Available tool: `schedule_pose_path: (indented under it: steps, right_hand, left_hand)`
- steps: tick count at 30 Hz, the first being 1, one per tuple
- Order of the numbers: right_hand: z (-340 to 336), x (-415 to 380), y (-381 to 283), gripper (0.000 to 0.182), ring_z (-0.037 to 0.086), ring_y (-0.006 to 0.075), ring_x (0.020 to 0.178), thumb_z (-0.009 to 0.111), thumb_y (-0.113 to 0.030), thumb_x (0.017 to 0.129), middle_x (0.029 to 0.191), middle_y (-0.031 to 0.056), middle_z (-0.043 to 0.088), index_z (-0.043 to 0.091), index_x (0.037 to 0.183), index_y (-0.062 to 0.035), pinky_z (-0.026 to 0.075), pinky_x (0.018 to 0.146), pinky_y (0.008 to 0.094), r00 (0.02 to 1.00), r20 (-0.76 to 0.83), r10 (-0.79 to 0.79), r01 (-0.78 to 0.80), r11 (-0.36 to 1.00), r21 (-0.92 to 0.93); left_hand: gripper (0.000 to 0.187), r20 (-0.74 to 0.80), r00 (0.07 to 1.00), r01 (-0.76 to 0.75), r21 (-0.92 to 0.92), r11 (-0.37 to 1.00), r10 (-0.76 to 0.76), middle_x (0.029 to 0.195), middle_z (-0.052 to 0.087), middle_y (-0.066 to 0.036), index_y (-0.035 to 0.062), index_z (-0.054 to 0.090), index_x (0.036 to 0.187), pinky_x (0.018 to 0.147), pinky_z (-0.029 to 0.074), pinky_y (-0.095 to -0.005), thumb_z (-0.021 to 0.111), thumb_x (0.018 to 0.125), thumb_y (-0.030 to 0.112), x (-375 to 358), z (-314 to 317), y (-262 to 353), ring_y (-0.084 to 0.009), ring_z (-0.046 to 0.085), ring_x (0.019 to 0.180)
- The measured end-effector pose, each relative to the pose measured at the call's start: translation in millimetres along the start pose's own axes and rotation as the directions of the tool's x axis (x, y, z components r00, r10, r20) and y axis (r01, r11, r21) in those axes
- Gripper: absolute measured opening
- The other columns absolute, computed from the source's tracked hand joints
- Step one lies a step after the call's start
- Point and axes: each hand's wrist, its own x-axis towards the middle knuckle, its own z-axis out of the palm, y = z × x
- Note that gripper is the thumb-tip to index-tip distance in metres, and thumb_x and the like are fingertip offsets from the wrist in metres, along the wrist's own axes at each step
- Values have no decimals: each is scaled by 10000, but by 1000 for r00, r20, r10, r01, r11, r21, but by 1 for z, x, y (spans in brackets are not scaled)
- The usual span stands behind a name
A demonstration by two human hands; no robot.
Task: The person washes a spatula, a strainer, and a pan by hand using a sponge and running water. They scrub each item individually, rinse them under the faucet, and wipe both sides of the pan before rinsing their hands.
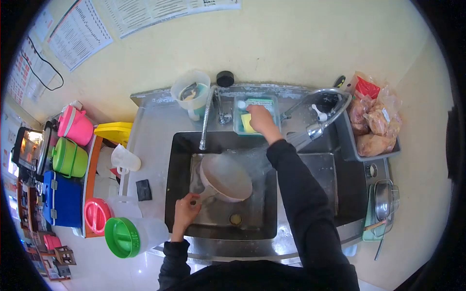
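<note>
My left hand [187, 211] is closed on the handle of a light-coloured pan [225, 177], which is tilted inside the left sink basin [257, 218]. Behind the basin, my right hand [262, 121] reaches over a clear plastic container [238, 127], its fingers closed at a yellow sponge [248, 124]. Water sprays from the right faucet head [314, 131] across my right wrist toward the pan. The palm side of my right hand is hidden.
A clear jug [191, 94] and a second flexible faucet [208, 116] stand behind the left basin. At the right, a grey tub [357, 140] holds bagged meat [378, 121]. A green-lidded container [124, 237] and a dark cloth [143, 190] are at the left.
</note>
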Motion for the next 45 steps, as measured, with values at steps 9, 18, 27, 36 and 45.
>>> schedule_pose_path:
  steps: [9,18,27,36,45]
  right_hand:
    - [35,6,39,314,534,287,1082,600,-195,762,1101,101,604,606,1065,-114,368,903,551,885,289,364,-109,768,-631]
    - [11,19,32,518,576,404,975,623,-220,715,1036,208,608,470,1177,-44,465,822,459,886,136,444,-415,889,-195]
    - [-2,-88,-66,386,587,419,877,600,-214,775,949,229,615,431,1080,-49,457,748,495,960,-106,258,-192,886,422]
    - [119,-233,-86,412,596,273,927,616,-199,832,969,160,603,445,1175,-48,472,739,379,872,490,0,-344,712,612]
    - [139,-203,-138,197,550,84,835,589,-104,858,942,24,589,500,1033,-103,461,622,228,844,431,319,-400,-162,902]
  left_hand:
    - [298,-455,888,-172,-207,963,61,758,635,-54,62,626,912,539,483,-248,781,661,104,23,30,44,-113,602,614]
    - [121,-462,886,-289,-588,755,-21,751,567,-66,17,558,786,653,417,-290,590,846,117,80,141,11,-158,534,694]
    - [306,-287,640,-312,-945,100,-712,536,369,7,67,446,641,489,303,-253,539,912,175,111,180,-38,-71,360,517]
    - [426,-418,882,-388,-906,172,-215,463,271,16,117,315,553,458,228,-259,424,946,241,60,70,14,-95,239,417]
    - [445,-505,861,-505,-834,223,59,465,304,6,94,331,536,479,250,-278,537,873,300,26,47,45,-118,289,433]
